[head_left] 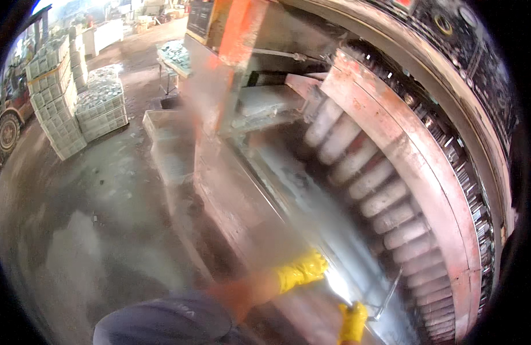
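My left hand, in a yellow glove, reaches over the near edge of a long machine bed. Its fingers are curled, and what lies in them is hidden. Lower and to the right, my right hand, gloved the same way, is also closed at the bed's edge. Between the two hands runs a bright, shiny strip; whether it is a held piece or a glare on the wet-looking surface I cannot tell. Just beside the right hand, a thin metal rod with a crosspiece slants up over the bed.
A row of thick grey rollers lines the bed's far side under a curved-looking pinkish beam. An orange post rises at the bed's far end. Stacked pale crates and a vehicle wheel stand at the left.
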The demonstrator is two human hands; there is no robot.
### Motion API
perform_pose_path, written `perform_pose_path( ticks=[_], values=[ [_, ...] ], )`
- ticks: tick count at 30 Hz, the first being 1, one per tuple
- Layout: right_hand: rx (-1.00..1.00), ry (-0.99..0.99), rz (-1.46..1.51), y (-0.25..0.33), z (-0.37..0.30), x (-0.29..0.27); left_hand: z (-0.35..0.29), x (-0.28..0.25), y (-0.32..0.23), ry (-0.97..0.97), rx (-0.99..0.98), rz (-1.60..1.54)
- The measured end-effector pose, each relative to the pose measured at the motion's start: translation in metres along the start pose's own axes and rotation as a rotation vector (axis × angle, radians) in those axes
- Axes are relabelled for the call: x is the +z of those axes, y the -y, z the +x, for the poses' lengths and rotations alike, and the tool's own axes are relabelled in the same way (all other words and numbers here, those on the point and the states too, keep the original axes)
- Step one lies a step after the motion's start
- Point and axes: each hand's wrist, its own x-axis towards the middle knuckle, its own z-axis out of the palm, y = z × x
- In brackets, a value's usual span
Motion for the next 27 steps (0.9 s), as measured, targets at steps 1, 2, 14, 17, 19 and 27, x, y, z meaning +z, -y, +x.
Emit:
perform_pose_path(
  ticks=[1, 2, 14, 17, 19, 27],
  values=[
    [-0.017, -0.007, 0.000, -0.010, 0.005, 0.013, 0.003, -0.003, 0.002, 0.039, -0.034, 0.010],
    [-0.027, -0.055, 0.007, -0.023, 0.000, 0.024, 0.009, 0.000, -0.003, 0.077, -0.043, 0.006],
    [-0.228, -0.054, -0.276, -0.071, -0.003, 0.038, 0.047, 0.025, -0.019, 0.211, -0.132, -0.026],
    [-0.440, -0.112, -0.467, -0.084, -0.012, 0.033, 0.055, 0.035, -0.024, 0.057, -0.098, -0.052],
    [-0.142, 0.112, -0.316, -0.084, -0.010, 0.027, 0.057, 0.038, -0.026, -0.068, -0.064, -0.062],
    [0.048, 0.083, -0.234, -0.016, 0.007, -0.001, 0.056, 0.055, -0.011, -0.087, -0.074, -0.079]
  ],
)
